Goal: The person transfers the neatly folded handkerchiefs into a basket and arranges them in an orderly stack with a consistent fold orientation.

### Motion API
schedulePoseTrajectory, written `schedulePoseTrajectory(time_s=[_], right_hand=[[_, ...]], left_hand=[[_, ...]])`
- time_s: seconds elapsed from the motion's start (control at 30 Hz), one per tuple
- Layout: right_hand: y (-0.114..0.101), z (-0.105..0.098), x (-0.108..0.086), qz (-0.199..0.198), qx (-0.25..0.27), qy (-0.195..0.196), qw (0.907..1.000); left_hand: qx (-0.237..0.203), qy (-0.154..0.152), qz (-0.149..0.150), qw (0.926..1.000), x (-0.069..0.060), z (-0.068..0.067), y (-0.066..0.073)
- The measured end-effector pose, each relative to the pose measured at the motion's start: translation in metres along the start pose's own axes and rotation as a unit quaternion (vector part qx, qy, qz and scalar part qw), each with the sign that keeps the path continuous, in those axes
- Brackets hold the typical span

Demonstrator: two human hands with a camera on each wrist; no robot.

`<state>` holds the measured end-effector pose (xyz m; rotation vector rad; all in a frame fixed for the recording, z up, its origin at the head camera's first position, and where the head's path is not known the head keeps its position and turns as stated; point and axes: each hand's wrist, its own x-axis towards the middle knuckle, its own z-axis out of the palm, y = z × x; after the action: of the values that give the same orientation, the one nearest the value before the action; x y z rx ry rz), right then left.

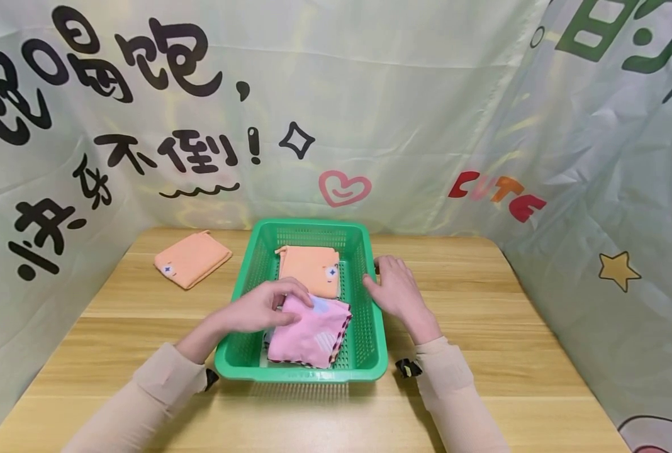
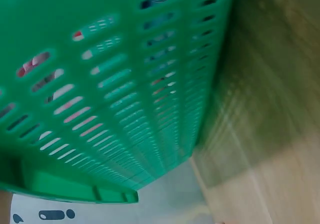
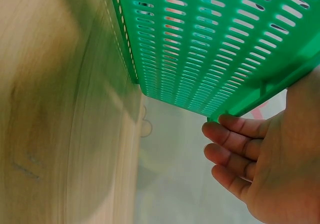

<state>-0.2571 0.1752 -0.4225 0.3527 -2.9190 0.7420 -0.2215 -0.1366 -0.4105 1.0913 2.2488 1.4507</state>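
Note:
A pink patterned folded cloth point(image 1: 310, 336) with a dark checked edge lies in the front half of a green plastic basket point(image 1: 378, 352). My left hand point(image 1: 268, 306) reaches over the basket's left side, its thumb and fingertips touching the top of that cloth with a gap between them. Behind it in the basket lies a folded orange cloth point(image 1: 308, 267), partly covered by the pink one. On the basket's right rim rests my right hand point(image 1: 397, 289), thumb over the edge and fingers loose along the outside; the right wrist view shows those fingers point(image 3: 235, 139) slightly bent.
Another folded orange cloth point(image 1: 193, 259) lies on the wooden table point(image 1: 443, 302), left of the basket. A printed fabric curtain point(image 1: 415, 113) stands behind the table and along both sides. Through the basket's slots point(image 2: 115, 93), the left wrist view shows bits of cloth.

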Motion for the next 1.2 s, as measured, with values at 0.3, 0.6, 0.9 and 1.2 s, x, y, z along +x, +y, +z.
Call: schedulePoseTrajectory(time_s=[0.3,0.6,0.9,1.2], right_hand=[[0.0,0.001,0.0,-0.003,0.002,0.001,1.0],[-0.001,0.001,0.0,0.001,0.004,0.002,1.0],[-0.002,0.001,-0.001,0.003,0.003,0.003,1.0],[-0.003,0.001,-0.001,0.003,0.0,0.002,1.0]], left_hand=[[0.092,0.01,-0.032,0.9952,0.001,-0.001,-0.007],[0.211,-0.012,-0.029,0.9771,0.007,-0.011,-0.01],[0.25,-0.047,-0.101,0.9617,0.012,-0.011,-0.013],[0.256,-0.061,-0.111,0.9582,0.013,-0.01,-0.01]])
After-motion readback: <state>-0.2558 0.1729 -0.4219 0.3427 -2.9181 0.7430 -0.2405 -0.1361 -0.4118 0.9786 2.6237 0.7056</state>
